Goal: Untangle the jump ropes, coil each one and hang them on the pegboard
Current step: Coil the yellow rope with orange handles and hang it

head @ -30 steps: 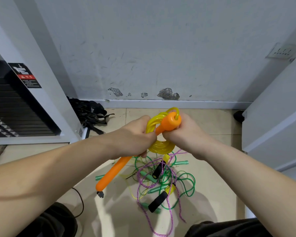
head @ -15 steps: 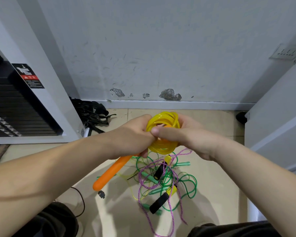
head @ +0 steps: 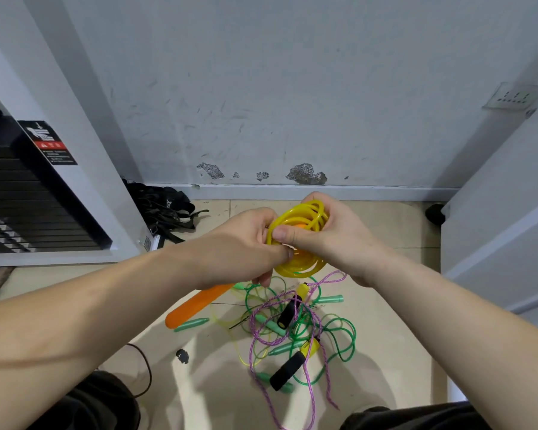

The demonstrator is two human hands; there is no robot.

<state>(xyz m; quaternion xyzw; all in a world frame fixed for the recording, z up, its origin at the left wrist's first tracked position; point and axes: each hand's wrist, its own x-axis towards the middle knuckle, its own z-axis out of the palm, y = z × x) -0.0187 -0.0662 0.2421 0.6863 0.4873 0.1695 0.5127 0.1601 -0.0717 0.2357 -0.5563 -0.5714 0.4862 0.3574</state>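
Step in hand: securing the coil. The yellow rope [head: 298,240] is bunched between both grips; left hand [head: 246,246] and right hand [head: 330,237] are pressed closed on it, one orange handle [head: 199,304] hanging below the left grip. Remaining ropes [head: 292,330] lie tangled on the floor beneath. Next: tuck the handle end, then find the pegboard, which is not visible.

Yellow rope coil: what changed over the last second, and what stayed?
The right hand slid the yellow coil over the upper orange handle, now nearly hidden inside it; its thumb now lies across the loops. The left hand kept its hold. The lower orange handle still hangs down. The tangled ropes on the floor stayed put.
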